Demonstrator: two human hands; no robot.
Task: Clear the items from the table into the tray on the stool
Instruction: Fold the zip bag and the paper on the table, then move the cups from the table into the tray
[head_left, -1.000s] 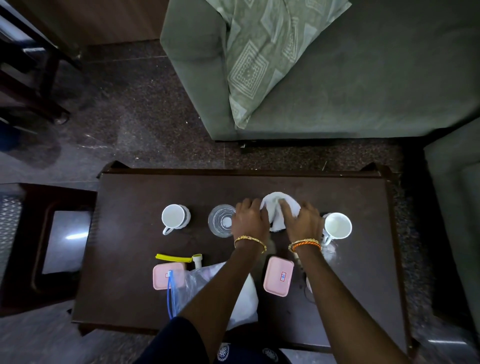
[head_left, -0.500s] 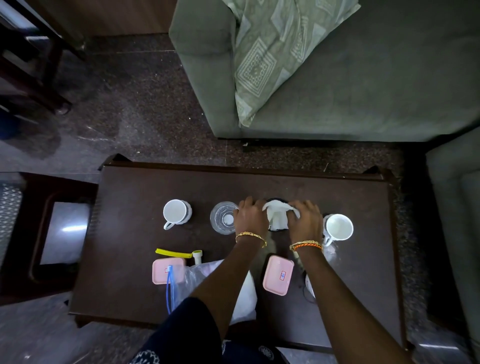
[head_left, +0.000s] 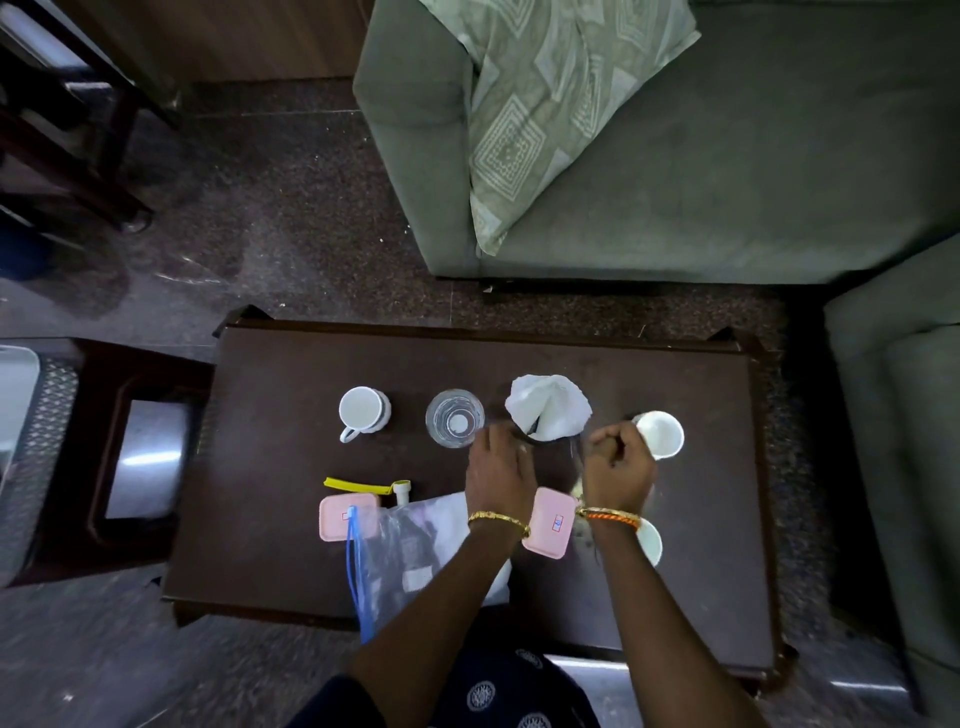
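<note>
On the dark wooden table (head_left: 675, 571), a white napkin (head_left: 548, 408) stands bunched up in a dark holder. My left hand (head_left: 498, 475) is just in front of it, fingers loose and holding nothing. My right hand (head_left: 618, 467) is curled, with nothing visible in it, beside a white cup (head_left: 661, 434). A clear glass (head_left: 455, 425) and a white mug (head_left: 361, 413) stand to the left. Nearer me lie two pink boxes (head_left: 347, 522) (head_left: 551, 522), a yellow strip (head_left: 356, 486) and a plastic zip bag (head_left: 410, 556). The tray (head_left: 145, 462) sits on the stool at the left.
A green sofa (head_left: 727, 156) with a patterned cushion (head_left: 545, 104) stands beyond the table, and another green seat (head_left: 904, 441) is at the right. A small white dish (head_left: 652, 543) shows under my right wrist. Dark chair legs (head_left: 78, 156) stand at the far left.
Both hands have let go of the napkin and drawn back toward me. The napkin now stands free in its holder.
</note>
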